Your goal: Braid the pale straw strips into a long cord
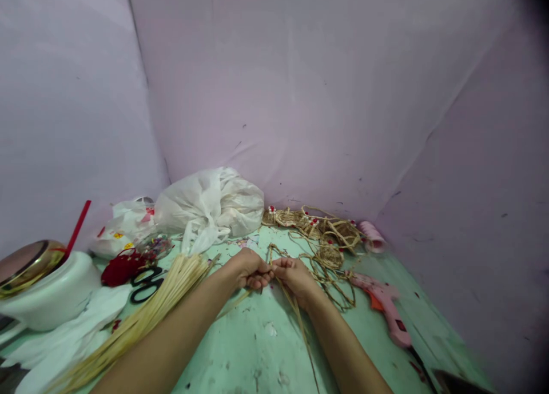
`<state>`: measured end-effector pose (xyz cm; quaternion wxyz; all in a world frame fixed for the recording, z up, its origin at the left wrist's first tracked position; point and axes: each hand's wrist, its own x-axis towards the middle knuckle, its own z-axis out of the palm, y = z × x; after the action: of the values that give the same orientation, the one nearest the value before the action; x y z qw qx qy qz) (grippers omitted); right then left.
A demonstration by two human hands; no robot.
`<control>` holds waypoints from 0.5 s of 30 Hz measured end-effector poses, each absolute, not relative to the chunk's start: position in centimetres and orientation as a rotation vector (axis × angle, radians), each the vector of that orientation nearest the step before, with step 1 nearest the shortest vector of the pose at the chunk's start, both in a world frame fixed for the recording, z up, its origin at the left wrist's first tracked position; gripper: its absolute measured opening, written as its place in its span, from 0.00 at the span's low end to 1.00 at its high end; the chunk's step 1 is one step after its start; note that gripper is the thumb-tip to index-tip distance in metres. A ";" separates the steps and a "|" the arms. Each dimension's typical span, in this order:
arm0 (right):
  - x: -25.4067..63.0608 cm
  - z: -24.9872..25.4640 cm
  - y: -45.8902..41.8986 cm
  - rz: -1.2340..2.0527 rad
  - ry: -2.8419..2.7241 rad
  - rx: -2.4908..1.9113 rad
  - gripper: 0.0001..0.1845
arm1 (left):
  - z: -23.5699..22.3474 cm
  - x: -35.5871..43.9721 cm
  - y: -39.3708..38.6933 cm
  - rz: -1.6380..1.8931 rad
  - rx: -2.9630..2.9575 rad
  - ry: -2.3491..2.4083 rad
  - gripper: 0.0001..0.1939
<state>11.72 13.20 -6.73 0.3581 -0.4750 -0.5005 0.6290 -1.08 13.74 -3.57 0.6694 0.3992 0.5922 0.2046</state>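
Strands (297,311) of straw-coloured fibre were pinched between the left fingers (256,281) and the right fingers (283,263), both sets closed and nearly tip to tip; how firm the pinch was, I could not tell. A twisted loop (278,249) lay just beyond the fingertips, while long tails ran back from them toward the body; a loose pinch could have let the twist spring open, and an uneven pull could have left it lumpy or frayed. Right of the fingers, tangled cord (328,282) lay close to the right forearm (338,342); a sideways sweep there might have snagged it and dragged the beaded woven pieces (330,254) across the bench (257,354). Farther right of the fingers sat a pink glue gun (391,309), its nozzle near the tangle; if it was hot, which did not show, it might have scorched the fibre or burnt skin. Left of the fingers, a pale straw bundle (160,297) lay beside the left forearm (171,331); a careless elbow could have scattered it over the black-handled scissors (148,284).
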 end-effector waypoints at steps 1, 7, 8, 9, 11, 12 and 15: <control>11.7 -6.9 13.3 1.580 -1.334 -1.240 0.05 | -3.6 -1.0 13.7 0.446 0.934 1.369 0.09; 12.4 -5.7 13.1 0.883 -1.857 -1.616 0.05 | -3.9 0.0 13.5 0.587 1.083 1.573 0.11; 12.5 -5.2 12.9 0.759 -1.910 -1.678 0.06 | -4.0 0.2 13.5 0.631 1.095 1.571 0.12; 12.6 -4.7 12.7 0.674 -1.931 -1.734 0.07 | -4.1 0.4 13.5 0.663 1.101 1.570 0.12; 12.7 -3.8 12.3 0.635 -1.921 -1.817 0.08 | -4.2 0.6 13.4 0.688 1.106 1.571 0.12; 12.7 -3.4 12.2 0.662 -1.911 -1.842 0.08 | -4.2 0.6 13.3 0.687 1.102 1.571 0.12; 12.1 -3.1 11.7 0.781 -1.908 -1.842 0.07 | -4.0 0.5 13.2 0.651 1.063 1.584 0.11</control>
<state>12.05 11.74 -3.08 0.1874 -0.6543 -0.6780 0.2775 0.47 13.24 -3.98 0.5337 0.4460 0.6645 0.2733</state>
